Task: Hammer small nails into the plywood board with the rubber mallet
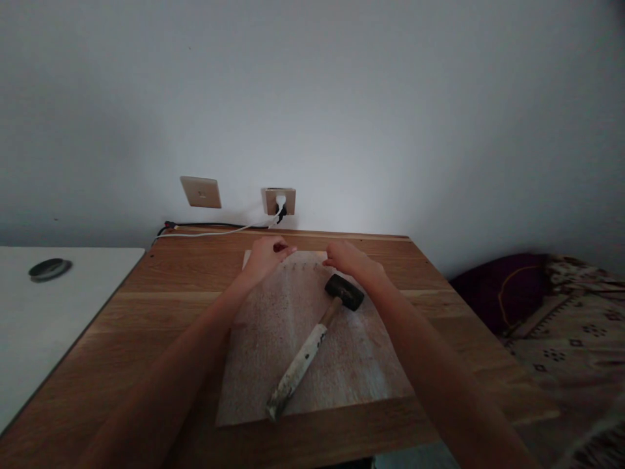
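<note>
A reddish-brown board [273, 339] with a whitish, worn surface lies on the wooden table. Across its far part runs a row of several small, thin dark marks that look like nails [303, 266]. My left hand [266, 257] rests at the board's far left corner, fingers curled and thumb pointing right. Near the far right corner is my right hand [349, 258], closed, with its fingertips low by the board. What either hand holds, if anything, is too small or hidden. A hammer [303, 355] lies diagonally on the board, its black head near my right wrist, apart from both hands.
The wooden table [161, 312] stands against a pale wall. A wall socket [280, 202] holds plugs, with white and black cables along the table's back edge. A white surface [49, 326] with a dark round piece [49, 269] is at left; patterned fabric [571, 339] is at right.
</note>
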Demonstrator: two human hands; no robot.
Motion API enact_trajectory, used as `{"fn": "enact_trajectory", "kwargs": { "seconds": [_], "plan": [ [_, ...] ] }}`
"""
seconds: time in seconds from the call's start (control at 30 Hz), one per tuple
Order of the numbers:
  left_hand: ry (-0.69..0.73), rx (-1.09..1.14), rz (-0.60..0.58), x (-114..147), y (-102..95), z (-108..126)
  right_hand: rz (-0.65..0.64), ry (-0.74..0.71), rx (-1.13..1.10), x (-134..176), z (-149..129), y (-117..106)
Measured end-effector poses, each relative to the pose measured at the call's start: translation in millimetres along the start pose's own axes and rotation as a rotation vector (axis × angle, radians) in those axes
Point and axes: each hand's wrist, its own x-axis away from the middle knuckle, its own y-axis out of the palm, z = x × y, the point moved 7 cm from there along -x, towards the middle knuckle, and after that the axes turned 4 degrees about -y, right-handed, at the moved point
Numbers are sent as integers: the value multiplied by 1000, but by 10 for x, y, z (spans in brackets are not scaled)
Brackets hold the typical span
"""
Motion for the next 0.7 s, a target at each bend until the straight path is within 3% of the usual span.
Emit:
{"fn": "enact_trajectory", "kwargs": {
  "seconds": [0.07, 0.17, 0.37, 0.53, 0.7],
  "plan": [
    [-101, 281, 6, 1, 22, -89, 4, 13, 8, -3, -14, 16],
    [-145, 356, -68, 4, 118, -129, -14, -13, 0, 3, -58, 16],
    [-135, 65, -114, -34, 205, -106, 14, -112, -43, -16, -192, -104],
    [-14, -265, -163, 51, 250, -15, 22, -121, -25, -99, -318, 2],
    [51, -377, -226, 98, 292, 24, 28, -136, 9, -80, -379, 43]
  ]
}}
